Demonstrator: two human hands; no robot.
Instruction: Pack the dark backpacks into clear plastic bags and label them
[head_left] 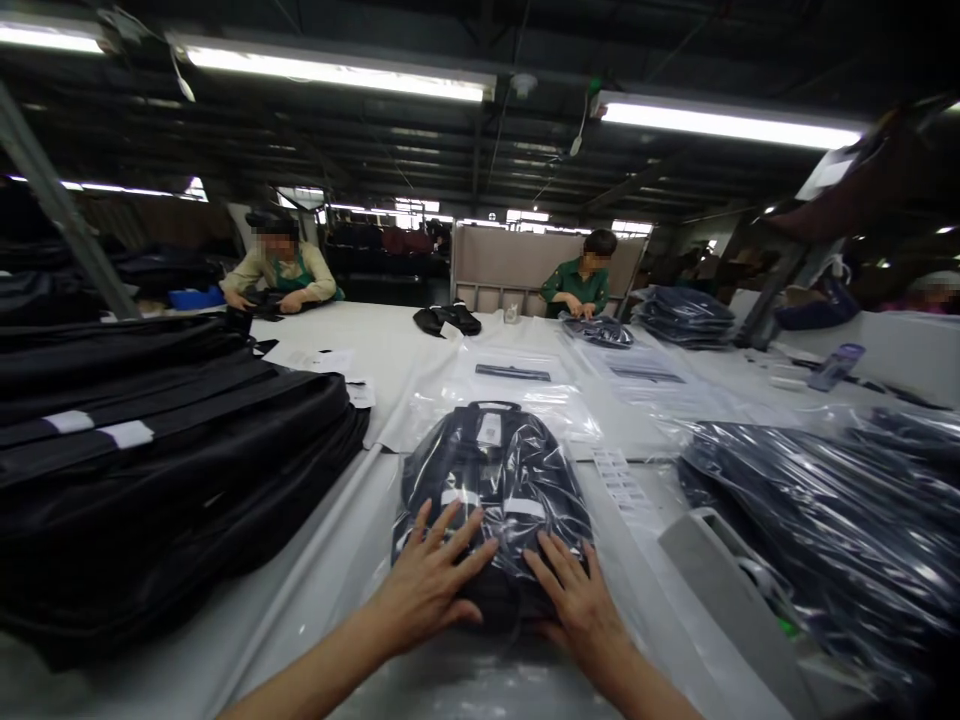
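Observation:
A black backpack (491, 470) in a clear plastic bag lies flat in front of me, its top handle pointing away. White tags show through the shiny film. My left hand (431, 575) rests on the lower left part of the bag with its fingers spread. On the lower right part lies my right hand (577, 590), fingers also stretched out. Both palms face down on the plastic, and neither hand grips anything. The near end of the backpack is partly hidden between my wrists.
Black unbagged backpacks (172, 470) are piled at the left. Bagged ones (825, 520) are stacked at the right, beside a grey tape dispenser (727, 590). Flat plastic bags (517, 375) and a label sheet (619, 480) lie ahead. Two co-workers (281, 270) (585, 280) stand across the table.

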